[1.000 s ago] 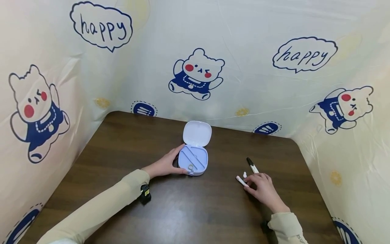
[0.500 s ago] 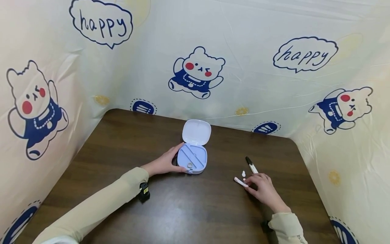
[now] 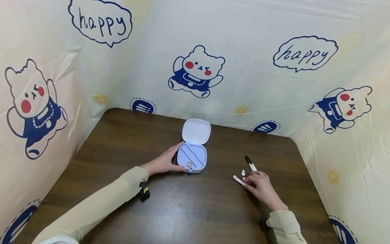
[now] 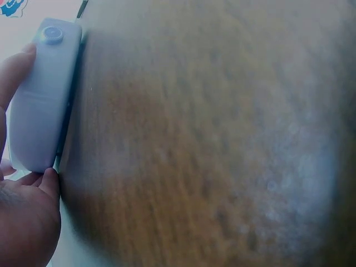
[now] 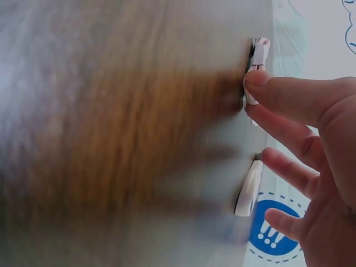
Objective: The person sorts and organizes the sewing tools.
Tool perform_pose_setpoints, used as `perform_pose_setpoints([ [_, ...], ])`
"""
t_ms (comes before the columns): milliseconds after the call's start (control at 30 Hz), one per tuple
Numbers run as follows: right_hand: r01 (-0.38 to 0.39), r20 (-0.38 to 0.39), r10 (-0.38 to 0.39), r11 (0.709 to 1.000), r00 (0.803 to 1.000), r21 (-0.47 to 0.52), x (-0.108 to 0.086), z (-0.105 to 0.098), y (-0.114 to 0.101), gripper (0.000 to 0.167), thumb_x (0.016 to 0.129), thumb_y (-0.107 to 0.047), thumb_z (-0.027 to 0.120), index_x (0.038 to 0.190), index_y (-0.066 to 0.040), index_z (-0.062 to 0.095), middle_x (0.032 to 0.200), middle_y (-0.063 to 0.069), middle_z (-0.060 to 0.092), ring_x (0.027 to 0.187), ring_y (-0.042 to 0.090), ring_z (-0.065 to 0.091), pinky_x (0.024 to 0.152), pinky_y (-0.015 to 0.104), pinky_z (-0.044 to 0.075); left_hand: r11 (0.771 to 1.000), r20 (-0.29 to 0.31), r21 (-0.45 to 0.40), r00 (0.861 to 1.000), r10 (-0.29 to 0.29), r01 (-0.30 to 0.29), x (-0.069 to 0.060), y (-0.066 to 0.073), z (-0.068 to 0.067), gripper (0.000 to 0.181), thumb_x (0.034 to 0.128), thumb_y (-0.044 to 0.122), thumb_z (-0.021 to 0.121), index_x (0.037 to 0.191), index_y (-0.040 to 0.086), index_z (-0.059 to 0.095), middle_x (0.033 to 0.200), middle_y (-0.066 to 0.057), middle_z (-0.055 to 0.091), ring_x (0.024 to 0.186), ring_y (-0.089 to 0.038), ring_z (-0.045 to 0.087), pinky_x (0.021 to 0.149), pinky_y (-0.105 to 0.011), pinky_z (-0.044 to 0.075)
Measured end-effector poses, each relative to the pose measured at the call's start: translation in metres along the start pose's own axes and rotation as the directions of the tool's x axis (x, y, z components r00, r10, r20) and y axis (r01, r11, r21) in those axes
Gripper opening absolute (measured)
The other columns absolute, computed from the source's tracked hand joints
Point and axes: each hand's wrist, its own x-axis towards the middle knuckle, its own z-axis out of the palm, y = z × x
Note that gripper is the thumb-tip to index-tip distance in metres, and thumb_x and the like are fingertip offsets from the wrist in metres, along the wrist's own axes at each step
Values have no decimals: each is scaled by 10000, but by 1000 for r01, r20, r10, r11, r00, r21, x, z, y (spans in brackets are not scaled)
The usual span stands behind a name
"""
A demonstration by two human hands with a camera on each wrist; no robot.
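While a person's left hand [image 3: 163,164] holds an open case [image 3: 199,149] at the far middle of a dark wooden surface [image 3: 182,203], the right hand [image 3: 262,189] pinches a thin white strip [image 3: 237,179] well to the right of the case. The left grip is spread around the left side of the case, with the thumb at the front and fingers at the back corner. The case is pale blue and divided on the diagonal inside; its lid [image 3: 196,131] stands tipped up at the back, and a small ring [image 3: 189,164] lies inside near the front edge. The right grip is nearly closed, thumb and forefinger together on the strip, the remaining fingers held apart from one another. Just beyond the strip are small white bits [image 3: 243,173], and near them, by the right hand's knuckles, lies a marker [image 3: 251,164] with a black far end and a white body. Pale sleeves [image 3: 106,201] cover both arms. Behind hangs a light cloth [image 3: 146,67] printed with cartoon bears [image 3: 196,73] and the word "happy".
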Motion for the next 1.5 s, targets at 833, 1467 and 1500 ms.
perform_pose_setpoints([
  [833,-48,4,48,996,999,69,23,-4,-21,161,815,-57,879,903,-131,766,840,-35,742,1145,390,593,1049,647,344,1000,1,25,1000,12,-12,-3,-1,2,1166,847,471,861,1684,134,122,1693,-204,215,1546,-370,254,1210,-576,287],
  [1467,46,-74,-36,990,997,133,57,10,-48,137,840,-91,871,932,-118,774,844,-13,743,1132,414,599,1022,554,389,1000,-4,22,1000,20,-20,1,-5,1,1192,834,502,864,1689,169,103,1695,-192,214,1544,-361,261,1211,-571,289],
  [1500,49,-80,-38,990,996,133,58,11,-49,139,837,-90,874,930,-116,774,842,-13,743,1128,414,602,1022,556,392,1000,-3,24,1000,20,-20,1,-6,1,1194,832,504,864,1690,172,102,1696,-188,212,1545,-355,259,1213,-565,288],
])
